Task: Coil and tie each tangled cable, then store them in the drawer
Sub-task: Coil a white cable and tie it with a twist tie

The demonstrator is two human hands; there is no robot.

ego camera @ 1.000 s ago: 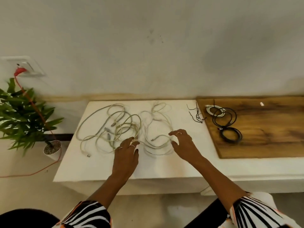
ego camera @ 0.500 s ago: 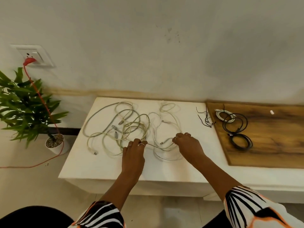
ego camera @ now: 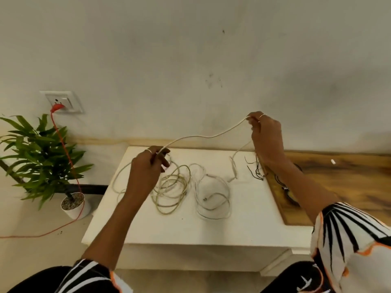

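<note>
Pinching a pale cable (ego camera: 203, 136) in both hands (ego camera: 146, 166) (ego camera: 265, 134), white table (ego camera: 243, 208), potted plant (ego camera: 38, 157)

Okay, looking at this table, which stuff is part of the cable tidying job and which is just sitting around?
Part of the job:
- white cable held by left hand and right hand
- tangled cables on white table
- thin black wires

Just lying about:
- potted plant
- orange cord
- wall socket
- wooden board
</note>
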